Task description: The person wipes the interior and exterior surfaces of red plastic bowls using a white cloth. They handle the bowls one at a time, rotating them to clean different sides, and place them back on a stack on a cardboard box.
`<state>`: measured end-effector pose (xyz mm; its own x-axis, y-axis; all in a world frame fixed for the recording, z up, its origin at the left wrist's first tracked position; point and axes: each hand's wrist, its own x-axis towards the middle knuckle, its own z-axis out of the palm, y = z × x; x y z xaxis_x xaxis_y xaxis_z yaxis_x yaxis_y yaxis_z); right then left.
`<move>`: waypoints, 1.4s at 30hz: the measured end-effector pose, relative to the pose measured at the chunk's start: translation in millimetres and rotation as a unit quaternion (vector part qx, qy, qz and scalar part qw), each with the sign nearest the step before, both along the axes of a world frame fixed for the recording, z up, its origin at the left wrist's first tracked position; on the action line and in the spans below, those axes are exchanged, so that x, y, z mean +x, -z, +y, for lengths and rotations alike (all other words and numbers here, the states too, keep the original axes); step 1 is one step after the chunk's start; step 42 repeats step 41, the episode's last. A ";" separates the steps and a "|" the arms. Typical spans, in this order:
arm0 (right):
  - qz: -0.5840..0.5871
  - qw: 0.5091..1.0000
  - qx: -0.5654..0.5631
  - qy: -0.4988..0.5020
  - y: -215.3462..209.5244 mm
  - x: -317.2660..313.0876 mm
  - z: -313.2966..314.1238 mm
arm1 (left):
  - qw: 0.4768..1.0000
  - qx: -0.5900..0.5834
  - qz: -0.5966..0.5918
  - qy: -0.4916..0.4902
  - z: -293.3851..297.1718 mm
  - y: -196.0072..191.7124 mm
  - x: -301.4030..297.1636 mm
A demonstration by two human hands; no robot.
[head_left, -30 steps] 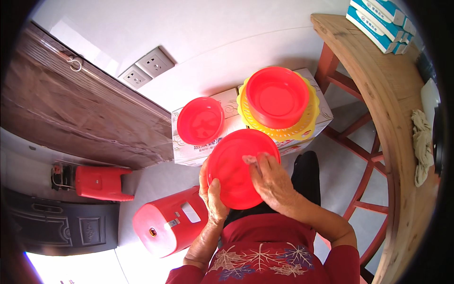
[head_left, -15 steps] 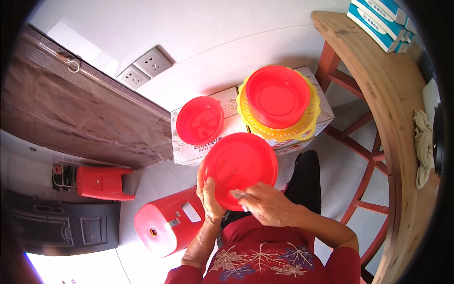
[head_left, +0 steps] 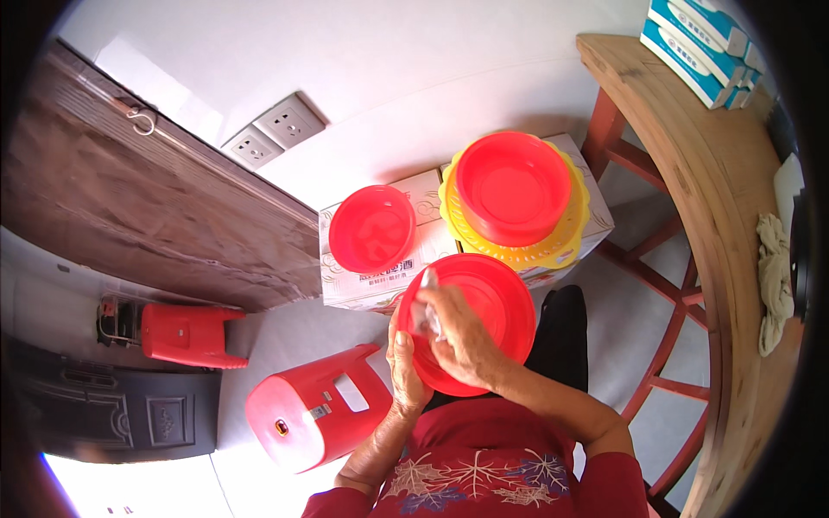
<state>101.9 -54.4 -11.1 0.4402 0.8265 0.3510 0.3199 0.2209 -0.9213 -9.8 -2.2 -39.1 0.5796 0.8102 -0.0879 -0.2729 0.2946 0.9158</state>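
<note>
A red plastic basin (head_left: 503, 304) is held up in front of my body, its open side facing me. My left hand (head_left: 408, 373) grips its left rim, thumb on the near side and fingers behind it. Inside the basin, my right hand (head_left: 465, 338) is closed on a white crumpled cloth (head_left: 427, 318), pressed near the left inner wall and somewhat blurred; whether it is fabric or paper I cannot tell. Beyond it, another red basin (head_left: 373, 228) rests on a carton. To its right a third red basin (head_left: 513, 188) stands in a yellow colander (head_left: 458, 226).
Two printed cartons (head_left: 338, 292) stand against the white wall. A wooden table (head_left: 691, 164) with red-brown legs curves along the right, bearing teal-and-white boxes (head_left: 691, 53) and a beige cloth (head_left: 774, 285). Red stools (head_left: 298, 410) (head_left: 181, 332) are on the floor at left.
My right hand and the white cloth have moved up and left inside the basin, from its lower edge to the left wall. The basin has shifted right and slightly down in the picture.
</note>
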 end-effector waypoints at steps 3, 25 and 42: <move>-0.029 0.994 0.014 -0.100 6.3 -7.5 -3.6 | 0.998 0.018 0.060 -0.017 10.3 -6.0 -4.6; 0.058 0.988 -0.085 -0.118 6.8 21.6 -66.5 | 0.910 0.280 0.148 -0.269 200.0 29.8 33.4; 0.100 0.982 -0.116 -0.106 24.7 18.4 -76.6 | 0.904 0.229 0.238 -0.271 209.4 71.2 32.1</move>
